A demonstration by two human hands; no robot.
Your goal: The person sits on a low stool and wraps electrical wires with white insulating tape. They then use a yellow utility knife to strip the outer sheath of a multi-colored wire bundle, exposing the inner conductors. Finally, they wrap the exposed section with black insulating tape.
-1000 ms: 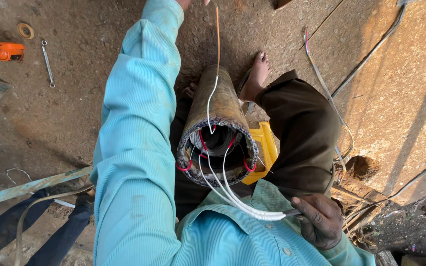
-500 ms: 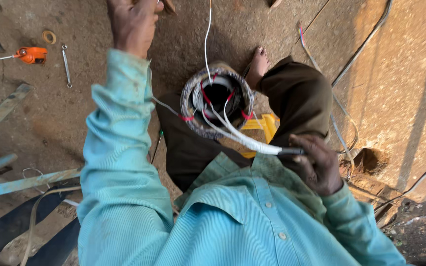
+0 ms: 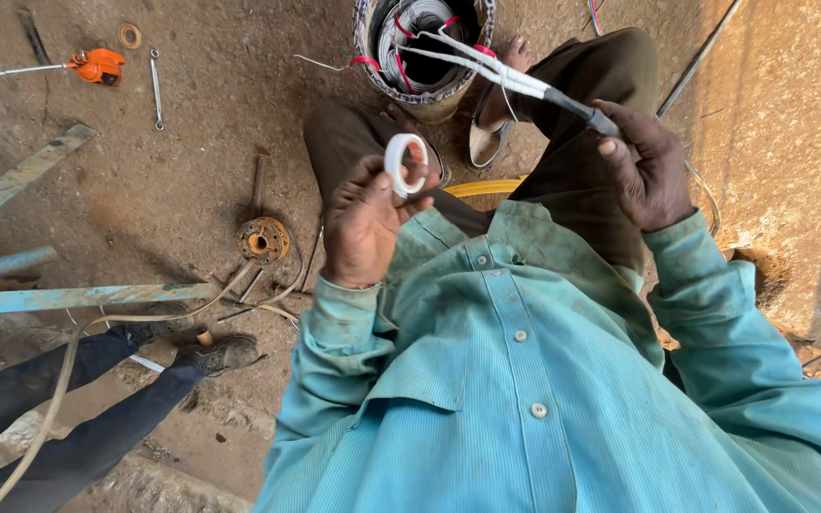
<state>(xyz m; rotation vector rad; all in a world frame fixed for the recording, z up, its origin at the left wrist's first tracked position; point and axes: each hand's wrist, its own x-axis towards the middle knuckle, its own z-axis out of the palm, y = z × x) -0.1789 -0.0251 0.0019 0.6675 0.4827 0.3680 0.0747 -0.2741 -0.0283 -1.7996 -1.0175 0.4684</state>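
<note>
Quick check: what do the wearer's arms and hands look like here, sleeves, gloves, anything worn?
Both arms are covered by long sleeves of a light teal, finely ribbed button-up shirt with pale buttons; the fabric looks creased and smudged with dirt. The cuffs end at the wrists. The left hand and right hand are bare: no gloves, and no rings or watch that I can see.

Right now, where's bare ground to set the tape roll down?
Free: the dirt patch between the slim steel spanner, the rusty round flange and the cylindrical motor stator. Also the tan slab at the right edge. Crowded: the pale blue metal bars and another person's dark-trousered legs, lower left.
</note>
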